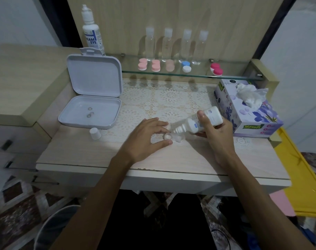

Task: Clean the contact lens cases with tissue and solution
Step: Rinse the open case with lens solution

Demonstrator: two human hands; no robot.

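Observation:
A clear, uncapped contact lens case (173, 137) lies on the table in front of me. My left hand (146, 137) steadies it between thumb and fingers. My right hand (216, 129) grips a white solution bottle (198, 121), tipped over so its nozzle points down at the case. The bottle's white cap (95, 133) stands on the table to the left. A tissue box (247, 112) with a tissue sticking out sits at the right.
An open white box (92, 98) holding small rings stands at the left. On the glass shelf (189, 74) are several capped lens cases, several clear bottles and a tall solution bottle (92, 31). A lace mat (164, 103) covers the table's middle.

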